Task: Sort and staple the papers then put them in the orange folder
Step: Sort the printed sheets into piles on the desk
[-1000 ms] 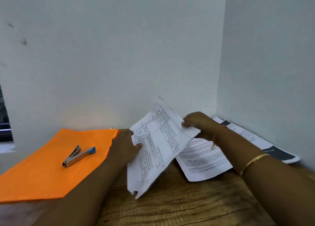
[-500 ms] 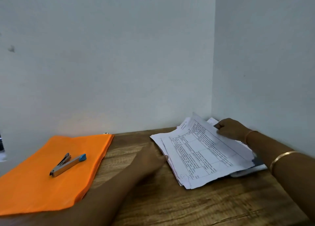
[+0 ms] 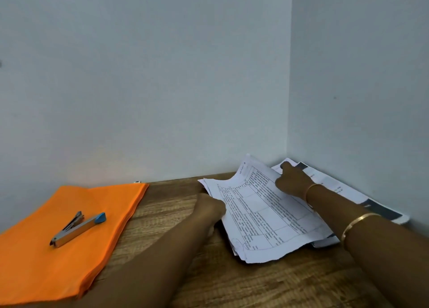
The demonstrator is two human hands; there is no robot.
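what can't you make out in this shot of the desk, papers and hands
Head view only:
- Print on the papers: too small and blurred to read.
- Left hand: fingers hidden behind its own knuckles, so its grip on the papers is unclear.
- Sheets by the wall: partly covered by the right hand and forearm.
- Orange folder: left part cut off by the frame edge; contents hidden by its cover.

Both forearms outstretched, left grip and right grip curled, knuckles up.
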